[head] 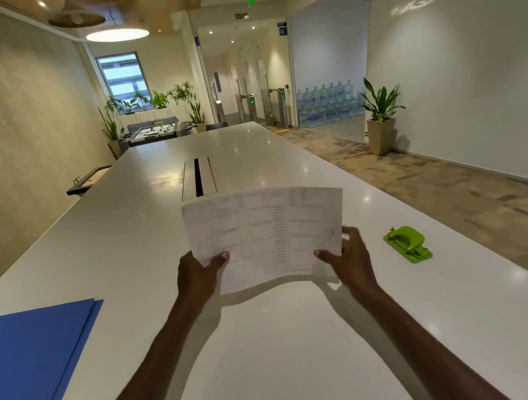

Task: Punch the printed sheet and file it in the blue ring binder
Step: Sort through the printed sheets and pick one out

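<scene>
White table [266,354] runs down the middle of a bright office, potted plants and stacked water bottles far off in the upper half of the frame. At centre the sheet [265,237] is held up off the table, landscape, its lower edge bowed slightly; faint printed tables cover it and no punched holes can be made out along any edge. The left hand [196,275] pinches its lower left corner, thumb on the face; the right hand [349,256] grips the lower right edge, thumb on the face too, fingers curled behind. At right of centre the green punch [407,243] sits on the table, apart from both hands and untouched; at lower left the blue binder [34,362] lies flat and closed, partly cut off by the frame. By the look of it the task has barely begun — the sheet is picked up, nothing more; punching, opening the binder and threading the sheet onto the rings all seem left to do.
</scene>
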Tool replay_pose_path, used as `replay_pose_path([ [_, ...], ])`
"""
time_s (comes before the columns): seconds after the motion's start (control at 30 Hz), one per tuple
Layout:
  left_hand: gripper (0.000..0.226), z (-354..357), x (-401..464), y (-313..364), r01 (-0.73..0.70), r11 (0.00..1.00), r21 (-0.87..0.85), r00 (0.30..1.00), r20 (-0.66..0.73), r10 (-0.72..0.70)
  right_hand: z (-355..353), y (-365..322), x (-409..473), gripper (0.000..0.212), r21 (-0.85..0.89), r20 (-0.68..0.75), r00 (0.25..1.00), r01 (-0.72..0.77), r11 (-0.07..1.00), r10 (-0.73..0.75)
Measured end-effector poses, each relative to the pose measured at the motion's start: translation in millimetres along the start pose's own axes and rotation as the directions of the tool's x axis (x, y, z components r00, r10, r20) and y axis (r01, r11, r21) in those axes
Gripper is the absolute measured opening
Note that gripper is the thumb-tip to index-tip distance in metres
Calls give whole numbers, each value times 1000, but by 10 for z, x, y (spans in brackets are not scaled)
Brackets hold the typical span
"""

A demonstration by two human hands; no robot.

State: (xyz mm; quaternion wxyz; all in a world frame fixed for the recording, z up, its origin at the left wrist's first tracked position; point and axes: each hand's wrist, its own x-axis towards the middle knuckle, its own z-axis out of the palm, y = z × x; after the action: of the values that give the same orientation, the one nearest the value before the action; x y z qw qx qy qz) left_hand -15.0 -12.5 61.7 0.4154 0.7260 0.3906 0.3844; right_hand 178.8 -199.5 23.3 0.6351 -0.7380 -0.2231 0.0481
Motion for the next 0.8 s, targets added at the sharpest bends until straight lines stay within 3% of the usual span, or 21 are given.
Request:
replay_pose_path([
  [0.13,42,-176,142,344,-174,977,126,980,121,159,-184,-428,181,103,-214,-82,954,266,940,-288],
  [0.23,33,-316,235,614,-266,943,200,946,243,216,-293,-784,241,109,-417,20,886,428,802,-463],
  [0.33,24,-435,307,873,-375,897,235,880,394,265,-329,-1071,270,97,-361,256,869,491,792,-422],
  [0.43,33,-472,319,1077,-449,844,294,824,500,265,-315,-1213,290,53,-262,449,835,464,846,-319],
  [0.53,34,-494,321,1185,-529,783,328,826,409,387,-256,-1197,263,22,-124,446,836,410,904,-318],
  [0.63,69,-483,309,1173,-511,816,271,857,91,507,-203,-1117,221,20,37,325,890,326,945,-320],
  [0.7,99,-436,282,1118,-427,897,110,893,-105,438,-190,-1077,205,21,155,286,916,245,957,-281],
  [0.73,105,-400,265,1090,-361,932,15,924,-133,360,-192,-1065,196,22,213,284,925,196,957,-252],
  [0.8,107,-326,253,1029,-205,956,-208,978,-12,207,-183,-1036,204,23,297,280,936,125,947,-211],
])
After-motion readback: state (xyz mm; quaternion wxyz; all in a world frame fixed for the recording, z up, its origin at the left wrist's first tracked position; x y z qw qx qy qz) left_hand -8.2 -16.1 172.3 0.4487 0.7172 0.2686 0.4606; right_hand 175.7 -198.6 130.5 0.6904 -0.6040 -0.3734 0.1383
